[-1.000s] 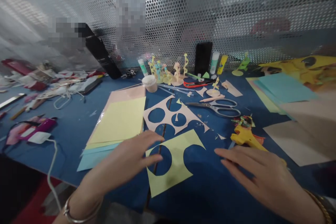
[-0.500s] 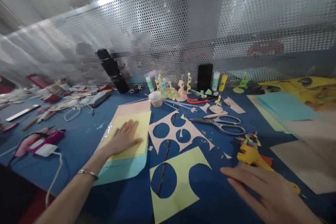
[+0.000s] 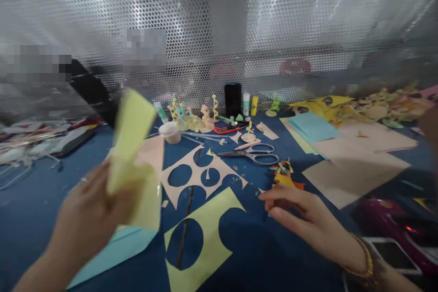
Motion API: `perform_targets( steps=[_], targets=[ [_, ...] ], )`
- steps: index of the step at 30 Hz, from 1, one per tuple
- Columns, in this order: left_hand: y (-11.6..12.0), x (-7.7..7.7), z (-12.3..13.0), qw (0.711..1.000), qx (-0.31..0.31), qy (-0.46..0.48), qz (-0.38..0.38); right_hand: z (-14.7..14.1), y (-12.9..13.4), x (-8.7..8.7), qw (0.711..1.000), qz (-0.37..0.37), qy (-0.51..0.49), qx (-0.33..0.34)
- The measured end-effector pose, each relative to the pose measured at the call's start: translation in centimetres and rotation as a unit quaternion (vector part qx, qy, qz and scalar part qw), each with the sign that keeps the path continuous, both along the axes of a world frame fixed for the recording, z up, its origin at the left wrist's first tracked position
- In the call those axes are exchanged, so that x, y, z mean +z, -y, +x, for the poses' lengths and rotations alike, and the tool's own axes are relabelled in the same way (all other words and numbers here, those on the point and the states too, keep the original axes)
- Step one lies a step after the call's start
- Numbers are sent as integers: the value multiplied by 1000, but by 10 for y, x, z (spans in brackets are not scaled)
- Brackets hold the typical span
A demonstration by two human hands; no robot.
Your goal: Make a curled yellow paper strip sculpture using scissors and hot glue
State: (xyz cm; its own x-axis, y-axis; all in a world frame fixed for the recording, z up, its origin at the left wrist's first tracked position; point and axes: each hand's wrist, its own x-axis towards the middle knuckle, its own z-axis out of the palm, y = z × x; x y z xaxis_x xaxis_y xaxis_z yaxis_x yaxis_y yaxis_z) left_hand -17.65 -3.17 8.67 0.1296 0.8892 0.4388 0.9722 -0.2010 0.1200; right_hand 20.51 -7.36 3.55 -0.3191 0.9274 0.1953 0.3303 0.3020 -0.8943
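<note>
Blue board showing around the right hand, paper and tools crowding the way ahead

Bare blue work board [image 3: 260, 255] is stretching beneath the right hand [image 3: 301, 214], leaving a passage along the near edge and beside the pale green cut-out sheet [image 3: 201, 237]. Farther in, yellow paper scraps [image 3: 284, 178] are sitting just beyond the fingertips [image 3: 263, 196], with scissors [image 3: 249, 155] and a pink cut-out sheet [image 3: 201, 173] blocking the middle. Tan paper sheets [image 3: 352, 169] are covering the board to the right. The left hand [image 3: 87, 205] is lifting a pale yellow paper [image 3: 132, 137] above the board, while paper figures [image 3: 191, 118], a black phone [image 3: 232, 100] and a perforated metal screen [image 3: 219, 32] are closing off the far side
</note>
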Motion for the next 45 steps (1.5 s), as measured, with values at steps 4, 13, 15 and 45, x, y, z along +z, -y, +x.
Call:
perform_targets(
  steps=[4,13,15,45],
  targets=[
    [16,-22,95,934,-310,-176,-8,-9,4,4,961,-135,-214,109],
    [-6,-71,122,964,-254,-49,-57,7,-17,-4,990,-64,18,-128],
    [-15,-68,111,977,-176,43,-113,9,-20,-4,988,-66,16,-136],
    [-47,-54,79,792,-125,489,-345,19,-26,-11,968,-165,-90,-167]
  ],
)
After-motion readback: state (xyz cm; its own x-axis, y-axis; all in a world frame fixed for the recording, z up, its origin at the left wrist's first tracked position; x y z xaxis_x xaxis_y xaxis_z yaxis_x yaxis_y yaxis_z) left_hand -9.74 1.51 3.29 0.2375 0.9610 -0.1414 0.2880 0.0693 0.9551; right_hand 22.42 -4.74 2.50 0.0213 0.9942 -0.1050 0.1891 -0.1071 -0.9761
